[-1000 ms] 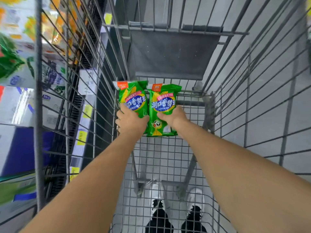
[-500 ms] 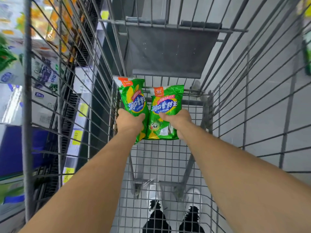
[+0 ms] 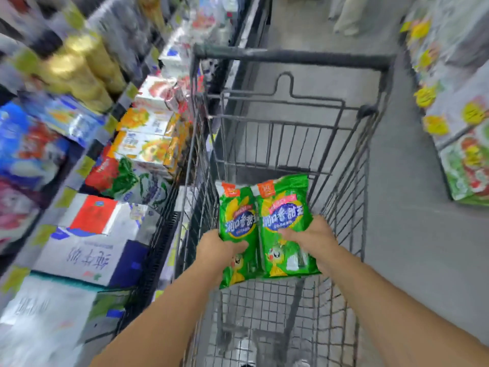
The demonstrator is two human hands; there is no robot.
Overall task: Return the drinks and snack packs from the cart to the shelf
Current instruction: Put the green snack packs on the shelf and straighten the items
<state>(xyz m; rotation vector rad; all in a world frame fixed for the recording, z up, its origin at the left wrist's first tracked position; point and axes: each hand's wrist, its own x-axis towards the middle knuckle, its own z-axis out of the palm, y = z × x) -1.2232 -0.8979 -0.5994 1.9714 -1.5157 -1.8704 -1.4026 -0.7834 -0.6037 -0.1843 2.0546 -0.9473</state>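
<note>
Evidently the lifting-out step is in hand: the left hand (image 3: 219, 246) grips one green snack pack (image 3: 236, 229) and the right hand (image 3: 309, 238) grips the other snack pack (image 3: 287, 223), both held side by side inside the cart (image 3: 291, 58), above its wire floor. Next they must rise over the cart's left rim toward the crowded shelf (image 3: 137, 144) just beside it, where open room looks scarce; the far handle edge stands well beyond.

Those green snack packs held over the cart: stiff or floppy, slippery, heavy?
Likely soft: the right green snack pack creases where the right hand grips it. Probably a bit slick, since the glossy film shines. Seemingly light: the left hand holds the left green snack pack upright by its lower half alone, above the cart.
</note>
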